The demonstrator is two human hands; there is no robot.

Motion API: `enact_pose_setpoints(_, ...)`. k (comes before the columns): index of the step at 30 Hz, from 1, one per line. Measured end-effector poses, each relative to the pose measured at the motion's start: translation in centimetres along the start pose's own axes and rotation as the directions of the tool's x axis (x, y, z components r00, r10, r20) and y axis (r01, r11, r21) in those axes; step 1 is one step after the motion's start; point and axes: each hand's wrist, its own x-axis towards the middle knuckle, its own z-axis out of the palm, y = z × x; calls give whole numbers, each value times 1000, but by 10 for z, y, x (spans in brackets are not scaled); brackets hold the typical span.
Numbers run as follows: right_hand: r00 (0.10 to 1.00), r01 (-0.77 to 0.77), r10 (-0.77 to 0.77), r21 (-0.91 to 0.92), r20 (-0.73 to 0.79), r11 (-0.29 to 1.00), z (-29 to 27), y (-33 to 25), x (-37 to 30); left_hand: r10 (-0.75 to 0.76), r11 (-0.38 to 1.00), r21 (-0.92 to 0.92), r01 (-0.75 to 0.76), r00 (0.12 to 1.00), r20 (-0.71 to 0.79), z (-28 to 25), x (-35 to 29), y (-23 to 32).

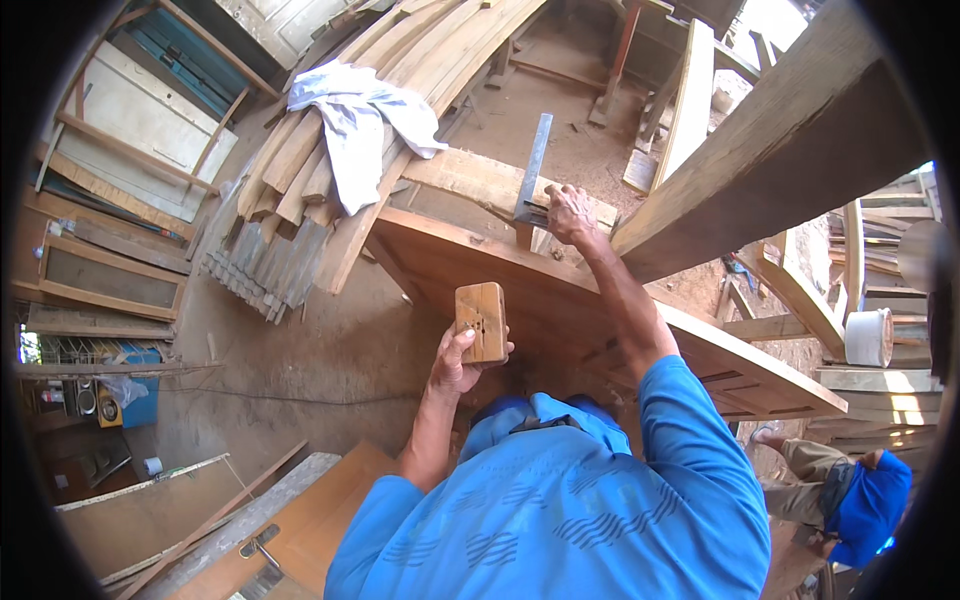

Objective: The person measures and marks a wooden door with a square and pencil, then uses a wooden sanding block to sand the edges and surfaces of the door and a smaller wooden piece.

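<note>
One small wooden block (487, 347) with round corners is in the left hand (453, 366), up in front of the person's chest. The thumb is on the near side and the other fingers wrap around the far side, so they are holding it snugly. A bit farther off, the right hand (572, 214) is stretched out, with its fingers bent in close around the low end of a metal square (535, 165). Part of that grip is hidden, and the long flat arm of the square points away from the person. Under the right arm is a big brown door (470, 262), with one long edge facing up. Just past that edge lies a pale board (455, 180), near the square. To the right, a thick wooden beam (745, 150) slants across the view. To the left is a big pile of planks (290, 165), with a white cloth (350, 125) draped over it. The person's blue shirt (550, 510) fills the bottom middle. On the far right is a white tub (866, 338), and below it another person (868, 510) in a blue top. At the lower left lies an orange-brown panel (325, 510) with a metal handle (262, 543).
</note>
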Motion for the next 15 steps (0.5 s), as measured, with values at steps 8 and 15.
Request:
enact_pose_setpoints(8,1000,-27,27,-46,-15,999,-5,0,-5,16,994,107,-13,999,-33,7,-6,-8)
enact_pose_setpoints(15,969,66,-17,192,-246,979,-14,-19,-41,62,993,100,-55,996,-69,9,0,-14)
